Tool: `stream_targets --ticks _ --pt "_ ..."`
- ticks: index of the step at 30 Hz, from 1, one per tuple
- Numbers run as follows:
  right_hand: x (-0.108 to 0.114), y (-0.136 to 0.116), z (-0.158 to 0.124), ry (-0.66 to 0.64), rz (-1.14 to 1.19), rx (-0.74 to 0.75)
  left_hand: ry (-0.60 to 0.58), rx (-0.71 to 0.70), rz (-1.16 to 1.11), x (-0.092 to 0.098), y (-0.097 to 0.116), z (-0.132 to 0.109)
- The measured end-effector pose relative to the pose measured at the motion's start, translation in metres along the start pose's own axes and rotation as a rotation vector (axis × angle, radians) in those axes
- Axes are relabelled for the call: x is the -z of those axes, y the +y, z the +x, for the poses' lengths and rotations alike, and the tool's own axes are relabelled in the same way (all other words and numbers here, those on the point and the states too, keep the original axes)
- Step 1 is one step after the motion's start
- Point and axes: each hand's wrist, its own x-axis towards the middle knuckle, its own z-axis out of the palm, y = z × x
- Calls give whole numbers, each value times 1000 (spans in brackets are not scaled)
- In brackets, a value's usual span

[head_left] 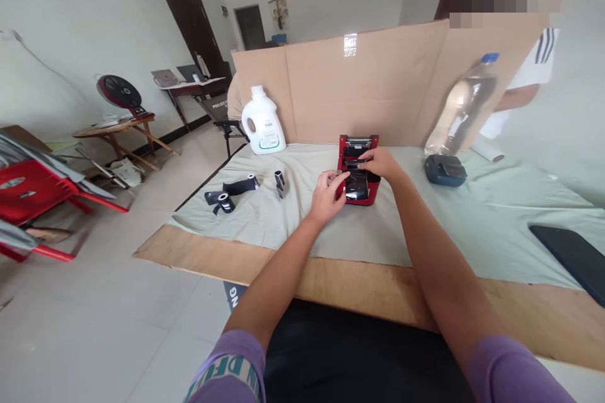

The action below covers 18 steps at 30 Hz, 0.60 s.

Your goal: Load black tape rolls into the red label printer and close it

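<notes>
A red device with a raised lid [359, 141], like a small label printer, stands on the cloth in front of me. A glossy black ribbon [357, 186] is stretched across its inside. My left hand [328, 195] is at the device's left side, with curled fingertips on the ribbon's left edge. From the right, my right hand [382, 165] reaches in, its fingers closed on a small black ribbon roll [353, 164] near the lid. The fingers partly hide that roll. Left of the device lie loose black ribbon rolls [241, 185] and a small black piece [279, 182].
A white jug [265, 123] and a large clear bottle [463, 107] stand before a cardboard screen [359, 88]. At the right are a dark blue box-shaped object [445, 170], a white tube [488, 148] and a black phone [571, 258]. Behind the screen is another person's arm [520, 97].
</notes>
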Motion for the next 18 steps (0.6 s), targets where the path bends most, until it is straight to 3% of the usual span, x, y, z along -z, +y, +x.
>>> stream_targets --ticks 8,12,16,18 --pt "-18 17 15 59 -109 -55 1 -53 95 -5 -4 0" --pt "-8 13 10 23 71 -115 27 -59 84 -7 -4 1" --pt "4 9 7 350 109 -90 32 -39 46 -7 -4 1" --pt "5 8 7 398 136 -11 21 -32 51 -7 -4 1"
